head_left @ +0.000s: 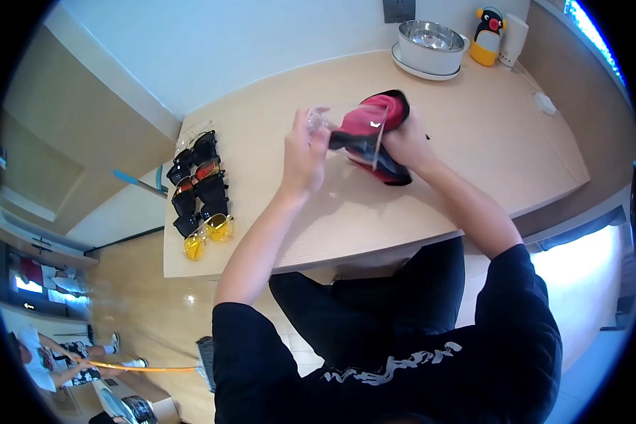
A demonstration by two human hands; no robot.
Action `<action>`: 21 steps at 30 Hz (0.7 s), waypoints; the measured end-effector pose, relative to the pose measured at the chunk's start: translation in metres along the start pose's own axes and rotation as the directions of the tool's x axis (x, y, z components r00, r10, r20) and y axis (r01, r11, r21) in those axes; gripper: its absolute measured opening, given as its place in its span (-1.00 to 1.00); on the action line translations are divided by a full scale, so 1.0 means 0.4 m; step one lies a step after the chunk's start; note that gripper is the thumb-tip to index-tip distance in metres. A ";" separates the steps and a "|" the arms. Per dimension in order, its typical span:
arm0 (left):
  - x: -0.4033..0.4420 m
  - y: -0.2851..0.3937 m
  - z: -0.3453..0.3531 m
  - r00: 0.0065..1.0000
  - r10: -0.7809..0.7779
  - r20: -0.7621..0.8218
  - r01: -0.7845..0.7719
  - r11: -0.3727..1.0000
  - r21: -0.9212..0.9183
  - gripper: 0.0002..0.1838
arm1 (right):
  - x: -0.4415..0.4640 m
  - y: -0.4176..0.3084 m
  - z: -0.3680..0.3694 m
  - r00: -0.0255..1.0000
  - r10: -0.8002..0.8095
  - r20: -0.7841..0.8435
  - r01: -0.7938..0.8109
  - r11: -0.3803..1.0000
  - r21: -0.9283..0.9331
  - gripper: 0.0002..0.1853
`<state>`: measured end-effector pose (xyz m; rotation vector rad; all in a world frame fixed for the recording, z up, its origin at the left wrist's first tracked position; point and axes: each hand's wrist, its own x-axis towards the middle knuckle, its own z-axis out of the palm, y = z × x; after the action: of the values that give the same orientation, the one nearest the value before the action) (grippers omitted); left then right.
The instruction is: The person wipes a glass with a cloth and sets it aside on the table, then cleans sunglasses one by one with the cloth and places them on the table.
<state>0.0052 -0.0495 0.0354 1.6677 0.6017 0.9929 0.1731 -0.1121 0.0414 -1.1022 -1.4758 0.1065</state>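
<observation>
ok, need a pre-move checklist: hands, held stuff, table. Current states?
1. Right hand gripping the red-and-black item: ok.
2. Left hand holding the clear item: ok, at thumb and fingers.
3. Held items sharp enough to identify: not ok, blurred.
4. Right fingertips' exact grip: cannot tell, hidden behind the red-and-black item.
5. Yellow-lensed glasses on the table: ok, near its left edge.
6. Bowl away from both hands: ok, on its plate.
</observation>
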 end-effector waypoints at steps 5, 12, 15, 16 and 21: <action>0.004 0.001 -0.015 0.773 0.634 0.020 -0.610 0.735 0.294 -0.39 | -0.013 -0.013 0.013 0.911 0.271 0.310 -0.377 0.853 0.362 -0.85; 0.030 0.001 -0.036 0.892 -0.369 0.260 0.386 0.922 -0.014 -0.41 | -0.004 0.043 -0.020 0.976 -0.167 0.140 0.196 0.953 -0.230 -0.83; 0.015 -0.018 0.000 0.974 -0.200 0.102 0.207 0.977 -0.059 -0.45 | -0.004 0.051 -0.014 0.958 -0.239 0.162 0.275 0.926 -0.260 -0.85; 0.012 -0.017 0.011 0.995 0.099 -0.016 -0.098 0.995 0.028 -0.46 | -0.002 0.045 0.002 0.986 -0.126 0.111 0.136 0.986 -0.093 -0.87; 0.018 -0.008 -0.014 0.756 0.654 -0.007 -0.605 0.703 0.373 -0.47 | -0.022 0.021 0.028 0.908 0.288 0.304 -0.394 0.836 0.383 -0.91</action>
<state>0.0045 -0.0397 0.0354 2.2128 0.2872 1.5812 0.1668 -0.1076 0.0267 -0.9900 -1.3497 0.8140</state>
